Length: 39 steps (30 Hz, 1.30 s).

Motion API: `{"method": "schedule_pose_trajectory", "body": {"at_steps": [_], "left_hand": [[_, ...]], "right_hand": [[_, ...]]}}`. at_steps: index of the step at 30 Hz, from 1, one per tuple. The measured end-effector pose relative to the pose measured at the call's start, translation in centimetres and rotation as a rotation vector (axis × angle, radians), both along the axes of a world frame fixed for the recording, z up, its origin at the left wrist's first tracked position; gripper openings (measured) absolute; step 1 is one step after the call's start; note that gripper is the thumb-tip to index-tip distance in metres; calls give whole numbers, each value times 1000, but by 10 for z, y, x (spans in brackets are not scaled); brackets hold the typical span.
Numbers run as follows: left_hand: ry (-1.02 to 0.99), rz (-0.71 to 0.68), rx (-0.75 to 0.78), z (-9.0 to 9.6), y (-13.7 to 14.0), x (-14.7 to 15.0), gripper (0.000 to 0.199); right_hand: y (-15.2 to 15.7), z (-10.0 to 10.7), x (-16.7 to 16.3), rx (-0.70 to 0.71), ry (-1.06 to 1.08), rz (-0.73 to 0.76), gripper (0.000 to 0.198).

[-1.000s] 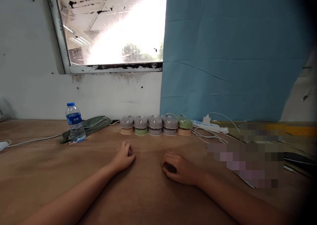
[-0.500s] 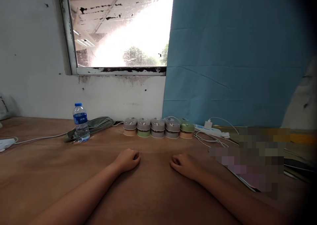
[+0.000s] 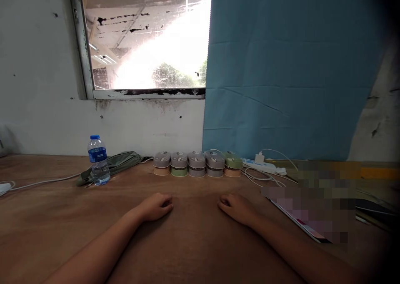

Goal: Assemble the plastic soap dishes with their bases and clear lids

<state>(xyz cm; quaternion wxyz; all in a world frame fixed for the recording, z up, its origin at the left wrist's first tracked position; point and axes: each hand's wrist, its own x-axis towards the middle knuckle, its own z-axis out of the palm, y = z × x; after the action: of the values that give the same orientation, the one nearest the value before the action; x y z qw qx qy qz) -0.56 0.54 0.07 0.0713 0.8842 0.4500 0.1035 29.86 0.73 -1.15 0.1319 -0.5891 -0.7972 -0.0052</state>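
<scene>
Five upright containers point(image 3: 196, 162) — crosswise row; left hand point(image 3: 153, 207), right hand point(image 3: 238, 209) — fingers point(image 3: 166, 196) curled together.

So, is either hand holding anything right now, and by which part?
Nothing visible is held: the left hand and right hand rest curled on the brown tabletop, apart from the row of lidded containers.

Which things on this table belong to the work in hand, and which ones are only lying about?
Probably in the work:
- five lidded containers, in a row ahead of the left hand and right hand

Probably only lying about:
- water bottle
- grey-green bundle
- power strip with white plug
</scene>
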Motion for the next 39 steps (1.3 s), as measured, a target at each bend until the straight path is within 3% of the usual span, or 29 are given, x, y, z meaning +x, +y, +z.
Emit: {"method": "schedule_pose_trajectory", "body": {"at_steps": [30, 33, 36, 39], "left_hand": [[-71, -7, -2, -2, -1, 0, 22], [-140, 60, 70, -5, 2, 1, 17], [-258, 222, 222, -3, 21, 4, 17], [-364, 429, 375, 5, 54, 5, 40]], "right_hand": [[-1, 3, 3, -36, 16, 42, 34], [-1, 3, 2, -30, 9, 39, 34], [-1, 4, 0, -13, -5, 41, 32], [-2, 4, -1, 7, -17, 40, 30]]}}
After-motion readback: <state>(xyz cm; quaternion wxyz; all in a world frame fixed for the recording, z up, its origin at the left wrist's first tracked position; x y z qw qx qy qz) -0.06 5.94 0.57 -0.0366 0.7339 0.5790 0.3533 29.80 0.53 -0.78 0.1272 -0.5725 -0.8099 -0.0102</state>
